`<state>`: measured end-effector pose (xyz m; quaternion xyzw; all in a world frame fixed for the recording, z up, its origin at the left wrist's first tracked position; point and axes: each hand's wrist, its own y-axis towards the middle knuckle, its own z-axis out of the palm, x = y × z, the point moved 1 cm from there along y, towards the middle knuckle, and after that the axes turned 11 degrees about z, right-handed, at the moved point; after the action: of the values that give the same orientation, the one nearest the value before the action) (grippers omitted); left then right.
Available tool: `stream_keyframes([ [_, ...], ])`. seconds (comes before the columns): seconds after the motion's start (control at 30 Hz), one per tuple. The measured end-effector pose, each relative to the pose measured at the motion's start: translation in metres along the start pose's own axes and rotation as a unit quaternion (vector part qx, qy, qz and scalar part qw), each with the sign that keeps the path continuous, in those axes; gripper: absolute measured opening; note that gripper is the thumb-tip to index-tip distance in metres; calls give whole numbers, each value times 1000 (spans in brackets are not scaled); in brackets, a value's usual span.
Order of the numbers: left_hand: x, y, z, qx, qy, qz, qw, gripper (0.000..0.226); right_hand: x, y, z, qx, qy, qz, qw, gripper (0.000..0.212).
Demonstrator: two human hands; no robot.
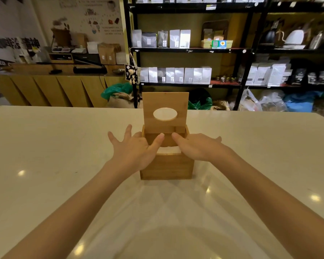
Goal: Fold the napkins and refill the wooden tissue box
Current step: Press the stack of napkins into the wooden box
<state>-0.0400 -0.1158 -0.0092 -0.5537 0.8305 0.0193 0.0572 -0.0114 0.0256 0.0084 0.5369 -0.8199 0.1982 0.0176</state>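
A wooden tissue box (166, 168) stands at the middle of the white table (64, 146). Its lid (166, 101), with an oval hole, is raised upright at the back. White napkins (168, 149) lie inside the box, partly hidden by my hands. My left hand (135, 148) hovers flat over the box's left side, fingers spread, thumb reaching over the opening. My right hand (196, 146) lies flat over the right side, fingers pointing into the opening. Neither hand grips anything.
Beyond the table's far edge stand black shelves (193, 50) with white and grey bags, and bags on the floor. A wooden counter (51, 86) runs along the back left.
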Motion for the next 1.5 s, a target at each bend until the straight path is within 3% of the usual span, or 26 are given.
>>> stream_keyframes([
  [0.13, 2, 0, -14, 12, -115, 17, 993, 74, -6, -10, -20, 88, 120, -62, 987, 67],
  [0.23, -3, -5, -30, 1, -125, 54, 991, 60, -16, -14, -37, 95, 148, -78, 981, 65],
  [0.4, -11, -12, -56, -43, -98, 108, 988, 53, -23, -18, -62, 56, 202, -105, 972, 41],
  [0.6, -33, -37, -75, -133, -62, 117, 982, 65, -37, -41, -73, -76, 187, -221, 954, 44],
  [0.73, -46, -67, -71, -232, -55, 126, 963, 76, -45, -70, -61, -186, 175, -306, 917, 54],
  [0.83, -53, -89, -57, -326, -49, 153, 932, 77, -52, -91, -35, -270, 149, -316, 897, 59],
  [0.97, -60, -116, -31, -374, -47, 187, 907, 73, -69, -114, 3, -447, 80, -286, 844, 57],
  [1.13, -69, -164, 10, -367, -66, 212, 903, 67, -94, -161, 59, -507, 24, -254, 823, 55],
  [1.5, -76, -267, 139, -296, -127, 267, 908, 62, -159, -227, 184, -463, 53, -245, 850, 54],
])
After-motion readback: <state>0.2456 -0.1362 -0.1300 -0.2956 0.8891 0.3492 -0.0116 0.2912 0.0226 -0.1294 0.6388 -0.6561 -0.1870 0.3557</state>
